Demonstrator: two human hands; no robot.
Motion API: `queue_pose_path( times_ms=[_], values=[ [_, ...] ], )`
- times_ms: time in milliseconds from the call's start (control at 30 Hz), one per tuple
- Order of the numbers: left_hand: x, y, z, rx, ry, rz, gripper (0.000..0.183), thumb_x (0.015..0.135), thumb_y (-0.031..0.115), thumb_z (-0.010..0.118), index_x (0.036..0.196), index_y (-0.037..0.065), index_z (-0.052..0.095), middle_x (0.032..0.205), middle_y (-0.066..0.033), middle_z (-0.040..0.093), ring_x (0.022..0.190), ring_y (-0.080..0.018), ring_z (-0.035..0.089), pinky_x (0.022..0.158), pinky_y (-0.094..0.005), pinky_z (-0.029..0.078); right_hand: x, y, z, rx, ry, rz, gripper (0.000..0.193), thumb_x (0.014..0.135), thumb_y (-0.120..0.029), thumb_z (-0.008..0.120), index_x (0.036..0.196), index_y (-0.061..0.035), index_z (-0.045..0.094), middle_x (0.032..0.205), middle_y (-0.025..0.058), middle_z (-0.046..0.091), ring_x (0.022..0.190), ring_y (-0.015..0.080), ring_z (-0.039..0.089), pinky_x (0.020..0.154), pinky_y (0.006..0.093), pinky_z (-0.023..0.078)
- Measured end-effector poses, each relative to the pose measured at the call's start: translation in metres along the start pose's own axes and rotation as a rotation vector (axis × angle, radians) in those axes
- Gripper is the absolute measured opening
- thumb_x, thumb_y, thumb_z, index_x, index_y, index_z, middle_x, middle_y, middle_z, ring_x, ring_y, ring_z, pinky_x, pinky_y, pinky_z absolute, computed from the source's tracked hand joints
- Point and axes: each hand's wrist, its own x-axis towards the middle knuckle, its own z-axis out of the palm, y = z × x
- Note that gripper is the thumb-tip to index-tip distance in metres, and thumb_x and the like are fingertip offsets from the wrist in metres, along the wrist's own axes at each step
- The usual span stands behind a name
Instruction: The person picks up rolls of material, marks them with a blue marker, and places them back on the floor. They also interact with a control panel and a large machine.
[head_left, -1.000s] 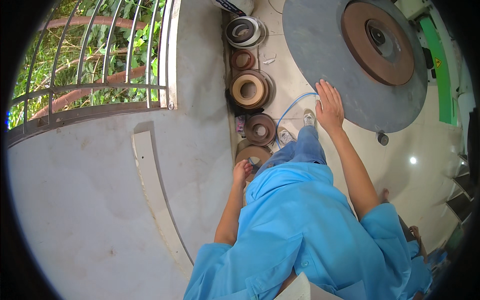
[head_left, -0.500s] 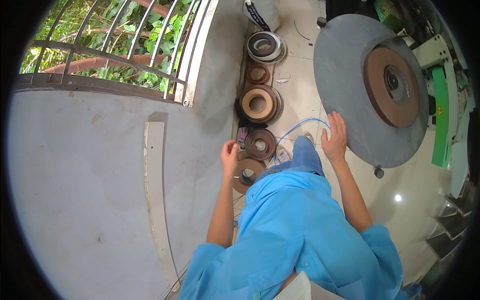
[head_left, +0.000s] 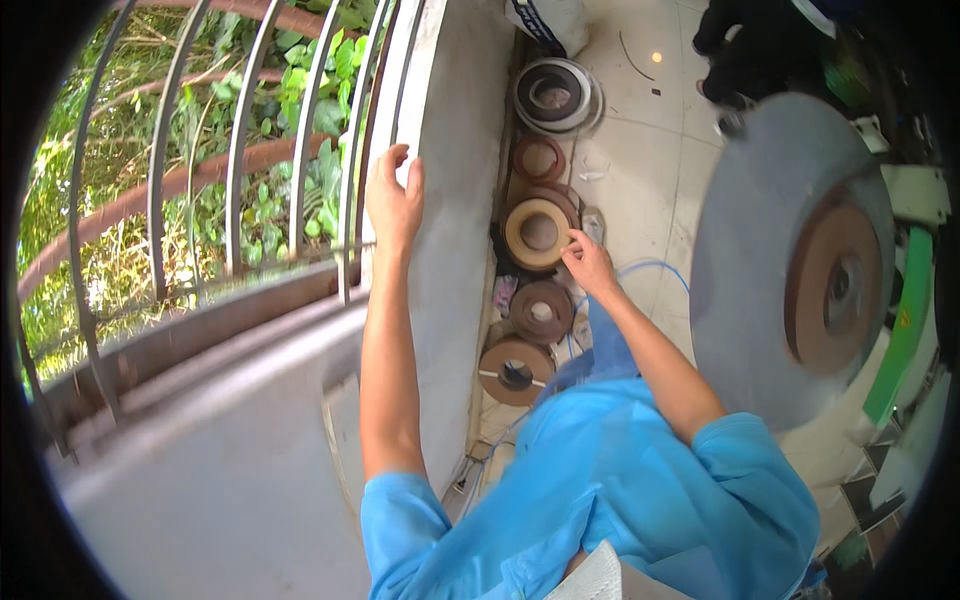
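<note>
My left hand (head_left: 396, 200) is raised in front of the window frame, beside the metal bars (head_left: 303, 150). Its fingers bend and its thumb stands apart, with nothing between them. Lower and to the right, my right hand (head_left: 590, 265) reaches over the right edge of a tan roll of banding (head_left: 513, 232). Its fingers are loosely bent and hold nothing that I can see; whether they touch the roll, I cannot tell. Beside that roll, a brown roll (head_left: 522, 308) and a wider brown roll with a pale strip across it (head_left: 497, 362) lie toward my legs.
Farther along the wall lie a small reddish roll (head_left: 522, 160) and a black-and-white stack of rolls (head_left: 588, 108). On the right, a big grey disc (head_left: 735, 260) carries a thick brown roll (head_left: 805, 290). A blue hose (head_left: 655, 264) curves over the tiled floor.
My left hand has risen up toward the window bars. The right hand has moved left, from beside the grey disc to the tan roll. My view has swung left.
</note>
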Motion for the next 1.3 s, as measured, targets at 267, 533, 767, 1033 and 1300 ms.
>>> queue_pose_path(
  times_ms=[267,533,767,1033,1300],
  values=[
    [0.072,-0.117,0.098,0.433,-0.243,-0.008,0.034,0.092,0.019,0.071,0.12,0.002,0.06,0.11,-0.0174,0.063,0.102,-0.0366,0.059,0.092,-0.0446,0.048,0.312,0.077,0.056,-0.419,0.047,0.266,0.051,0.093,-0.032,0.068,0.133,-0.0022,0.056,0.118,0.0215,0.07,0.11,0.044,0.066,0.096,0.0516,0.052],
    [0.047,-0.134,0.093,0.396,-0.204,-0.048,0.033,0.091,0.022,0.063,0.115,0.002,0.057,0.102,-0.0127,0.055,0.095,-0.0277,0.047,0.085,-0.0416,0.037,0.584,0.143,0.075,-0.906,-0.092,-0.13,0.054,0.084,-0.019,0.076,0.131,-0.0043,0.055,0.131,0.0158,0.062,0.128,0.0344,0.056,0.106,0.046,0.047],
    [0.034,-0.131,0.08,0.543,-0.232,-0.058,0.044,0.098,0.041,0.048,0.112,-0.001,0.048,0.101,-0.0128,0.045,0.097,-0.0256,0.041,0.085,-0.0415,0.034,0.659,0.212,0.115,-1.026,-0.073,-0.096,0.048,0.082,-0.013,0.071,0.127,-0.0065,0.058,0.125,0.0145,0.064,0.123,0.0324,0.059,0.102,0.0449,0.049],
    [0.035,-0.128,0.084,0.538,-0.235,-0.067,0.042,0.1,0.04,0.048,0.113,0.0,0.048,0.103,-0.0146,0.046,0.095,-0.0268,0.041,0.084,-0.042,0.034,0.643,0.161,0.052,-0.818,-0.175,-0.217,0.051,0.086,-0.019,0.076,0.132,-0.002,0.059,0.128,0.0185,0.065,0.122,0.0378,0.06,0.104,0.0467,0.048],
    [0.042,-0.13,0.089,0.428,-0.212,-0.051,0.039,0.089,0.029,0.064,0.12,0.006,0.058,0.102,-0.0087,0.052,0.09,-0.0259,0.046,0.082,-0.0405,0.034,0.591,0.063,-0.051,0.336,-0.227,0.102,0.051,0.092,-0.024,0.075,0.132,0.0053,0.061,0.117,0.0137,0.07,0.107,0.0194,0.066,0.094,0.0322,0.051]
  ],
)
